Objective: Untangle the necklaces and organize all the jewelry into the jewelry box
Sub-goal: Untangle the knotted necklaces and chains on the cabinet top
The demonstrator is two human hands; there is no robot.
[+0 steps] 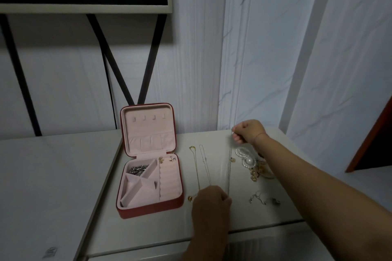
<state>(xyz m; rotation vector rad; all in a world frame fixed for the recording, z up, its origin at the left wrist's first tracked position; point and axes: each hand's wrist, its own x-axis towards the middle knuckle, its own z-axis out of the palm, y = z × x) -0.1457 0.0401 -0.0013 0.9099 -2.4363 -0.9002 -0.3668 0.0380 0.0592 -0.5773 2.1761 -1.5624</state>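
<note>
An open red jewelry box (127,211) with pink lining stands on the white tabletop (152,231); a silver chain bracelet (138,169) lies in one compartment and small earrings (167,159) sit at its top right. Right of the box lie a gold necklace (196,174) and a thin silver necklace (204,163), both straightened. My right hand (249,131) pinches the far end of a third thin chain (229,171), and my left hand (212,199) pinches its near end, so it runs straight between them.
A pile of pearl and gold jewelry (251,164) lies under my right forearm, and silver pieces (264,198) lie nearer the front edge. A small gold pendant (190,198) sits left of my left hand. A screen on black legs (118,74) stands behind the box.
</note>
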